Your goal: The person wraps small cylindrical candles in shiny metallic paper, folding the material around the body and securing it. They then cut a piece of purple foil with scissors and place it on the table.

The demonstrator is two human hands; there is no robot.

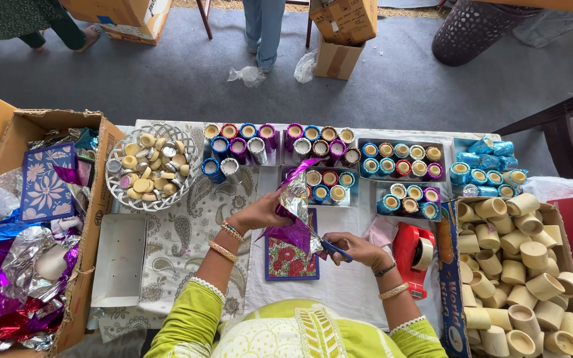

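Observation:
My left hand (260, 211) pinches a crinkled sheet of purple and silver foil (295, 205) and holds it up over a floral pad (290, 257). My right hand (359, 250) grips blue-handled scissors (335, 250) whose blades meet the foil's lower edge. Both wrists wear bangles and the sleeves are lime green.
Rows of foil-wrapped cups (339, 162) lie on the patterned cloth. A white basket (152, 174) holds small round pieces. A box of foil scraps (18, 265) stands left, a box of plain cups (522, 272) right, beside a red tape dispenser (414, 255). A person's legs (263, 26) stand beyond.

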